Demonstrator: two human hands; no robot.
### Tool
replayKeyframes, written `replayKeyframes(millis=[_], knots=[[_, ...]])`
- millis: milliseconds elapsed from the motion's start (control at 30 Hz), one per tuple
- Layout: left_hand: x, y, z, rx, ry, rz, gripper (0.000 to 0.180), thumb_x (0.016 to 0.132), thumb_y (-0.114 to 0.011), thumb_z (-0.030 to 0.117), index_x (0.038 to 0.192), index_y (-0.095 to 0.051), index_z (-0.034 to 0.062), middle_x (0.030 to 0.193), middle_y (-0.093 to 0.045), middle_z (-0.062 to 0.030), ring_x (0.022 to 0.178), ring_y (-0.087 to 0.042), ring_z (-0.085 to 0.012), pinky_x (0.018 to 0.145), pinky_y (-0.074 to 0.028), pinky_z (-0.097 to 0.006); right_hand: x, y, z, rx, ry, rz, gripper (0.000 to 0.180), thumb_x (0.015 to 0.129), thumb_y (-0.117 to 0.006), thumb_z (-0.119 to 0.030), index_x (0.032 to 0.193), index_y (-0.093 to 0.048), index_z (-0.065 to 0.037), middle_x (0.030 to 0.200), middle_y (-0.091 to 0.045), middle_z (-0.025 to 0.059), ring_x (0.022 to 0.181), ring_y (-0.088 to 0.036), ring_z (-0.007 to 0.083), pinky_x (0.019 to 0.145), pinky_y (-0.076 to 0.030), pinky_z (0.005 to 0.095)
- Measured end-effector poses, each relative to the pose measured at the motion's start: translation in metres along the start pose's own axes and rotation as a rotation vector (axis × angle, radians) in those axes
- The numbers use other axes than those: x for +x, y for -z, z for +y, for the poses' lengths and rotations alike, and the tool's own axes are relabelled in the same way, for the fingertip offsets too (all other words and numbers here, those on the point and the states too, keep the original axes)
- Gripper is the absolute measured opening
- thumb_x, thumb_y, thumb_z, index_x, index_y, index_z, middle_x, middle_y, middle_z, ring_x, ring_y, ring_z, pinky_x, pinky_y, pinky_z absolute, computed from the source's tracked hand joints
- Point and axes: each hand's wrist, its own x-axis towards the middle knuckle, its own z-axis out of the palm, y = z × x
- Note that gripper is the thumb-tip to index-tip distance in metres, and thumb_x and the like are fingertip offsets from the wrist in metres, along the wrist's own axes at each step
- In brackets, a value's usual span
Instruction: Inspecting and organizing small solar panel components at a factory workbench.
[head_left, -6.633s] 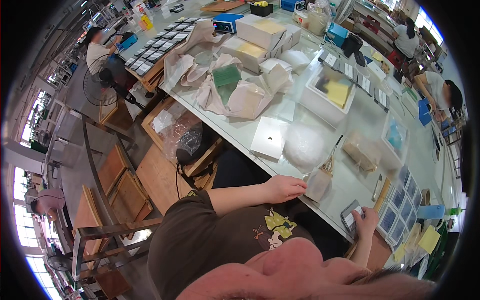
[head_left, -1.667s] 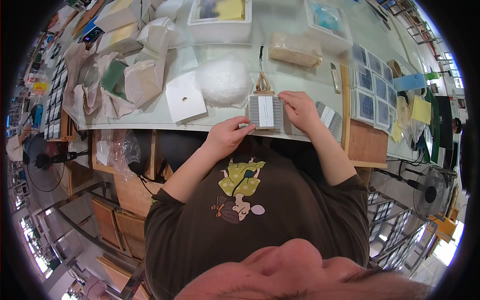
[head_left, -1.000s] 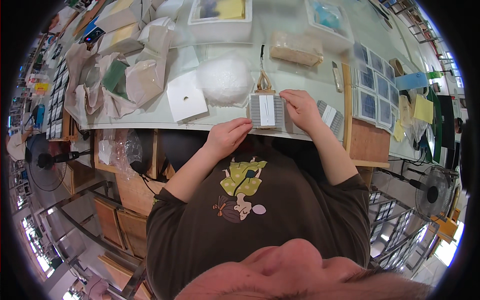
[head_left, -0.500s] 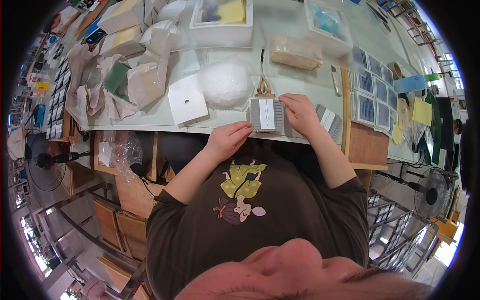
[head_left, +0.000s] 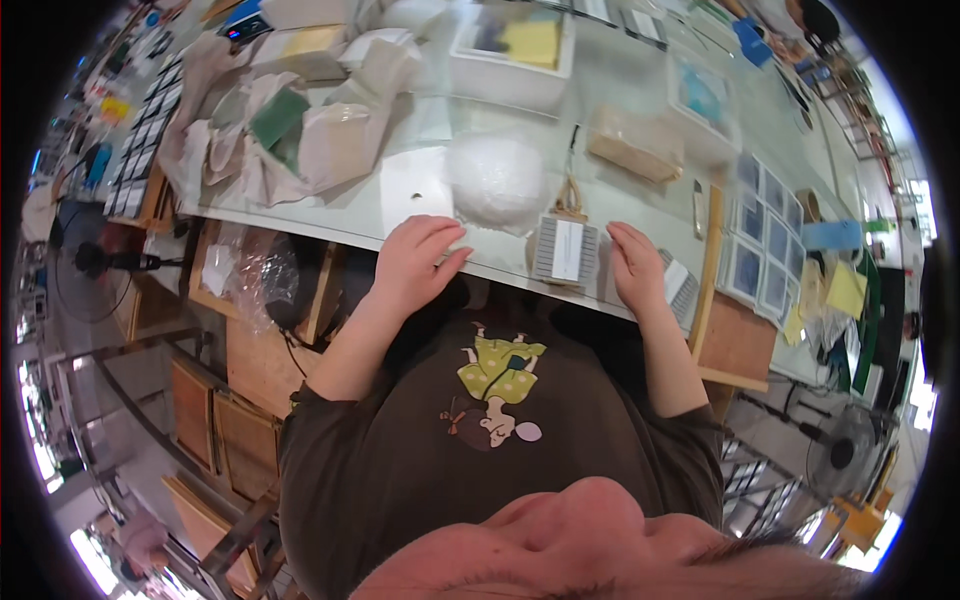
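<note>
A grey, finely ribbed rectangular block (head_left: 548, 246) with a white strip (head_left: 567, 252) down its middle lies near the table's front edge. Behind it is a tan, forked piece (head_left: 571, 197) with a dark, thin tip. My right hand (head_left: 637, 268) is just right of the block, apart from it, fingers loosely stretched and holding nothing. To the left, my left hand (head_left: 418, 262) is at the table edge with thumb and fingers apart, empty. Its fingertips are nearest the white square card (head_left: 408, 182) with a small hole. A second ribbed grey block (head_left: 680, 290) is partly hidden behind my right hand.
Left of the block sits a bubble-wrap bundle (head_left: 496, 180). Farther back are a wrapped tan brick-shaped pack (head_left: 636, 145) and white foam boxes (head_left: 510, 80). A utility knife (head_left: 698, 210) lies beside a wooden-edged tray (head_left: 712, 245) of dark blue panels. Crumpled wrapping paper (head_left: 340, 140) covers the left side.
My left hand has left the ribbed block's side and moved left, its fingers spreading. My right hand has come off the block. The whole view has shifted and tilted.
</note>
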Motion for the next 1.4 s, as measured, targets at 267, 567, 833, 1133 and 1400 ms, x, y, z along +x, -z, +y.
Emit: replayKeyframes(millis=[267, 567, 833, 1133, 1400], knots=[[-0.008, -0.059, 0.032, -0.134, -0.268, -0.109, 0.033, 0.074, -0.070, 0.009, 0.106, -0.063, 0.0084, 0.105, -0.060, -0.0051, 0.096, -0.058, -0.0250, 0.082, -0.048, -0.036, 0.006, -0.006, -0.005, 0.114, -0.053, -0.065, 0.026, 0.085, -0.053, 0.001, 0.110, -0.062, -0.001, 0.114, -0.062, 0.0147, 0.107, -0.059, 0.0306, 0.092, -0.046, 0.0342], [-0.015, -0.070, 0.032, -0.123, -0.278, -0.146, 0.036, 0.074, -0.069, 0.007, 0.109, -0.063, 0.0079, 0.107, -0.060, -0.0050, 0.096, -0.058, -0.0245, 0.081, -0.047, -0.036, 0.002, -0.008, -0.002, 0.104, -0.021, -0.069, 0.027, 0.083, -0.055, -0.002, 0.109, -0.062, -0.002, 0.112, -0.063, 0.0130, 0.103, -0.058, 0.0307, 0.088, -0.048, 0.0364], [-0.012, -0.071, 0.030, -0.105, -0.286, -0.194, 0.036, 0.073, -0.067, 0.003, 0.109, -0.062, 0.0051, 0.108, -0.060, -0.0068, 0.094, -0.057, -0.0271, 0.081, -0.048, -0.036, 0.005, -0.008, -0.002, 0.092, -0.020, -0.061, 0.025, 0.084, -0.054, 0.001, 0.107, -0.063, 0.001, 0.109, -0.064, 0.0151, 0.101, -0.059, 0.0311, 0.088, -0.047, 0.0348], [-0.015, -0.070, 0.028, -0.132, -0.292, -0.124, 0.041, 0.068, -0.067, 0.002, 0.109, -0.062, 0.0052, 0.106, -0.059, -0.0089, 0.091, -0.059, -0.0283, 0.076, -0.050, -0.037, 0.009, -0.009, -0.004, 0.025, 0.024, -0.057, 0.025, 0.082, -0.053, -0.001, 0.104, -0.064, -0.001, 0.107, -0.064, 0.0162, 0.101, -0.060, 0.0327, 0.088, -0.048, 0.0372], [-0.021, -0.027, 0.009, -0.058, -0.112, -0.063, 0.030, 0.071, -0.070, 0.008, 0.100, -0.061, 0.0064, 0.101, -0.061, -0.0085, 0.094, -0.059, -0.0278, 0.083, -0.048, -0.039, -0.001, 0.000, -0.005, 0.082, -0.086, 0.016, 0.022, 0.085, -0.054, -0.003, 0.105, -0.064, -0.003, 0.107, -0.064, 0.0148, 0.102, -0.060, 0.0307, 0.089, -0.047, 0.0358]])
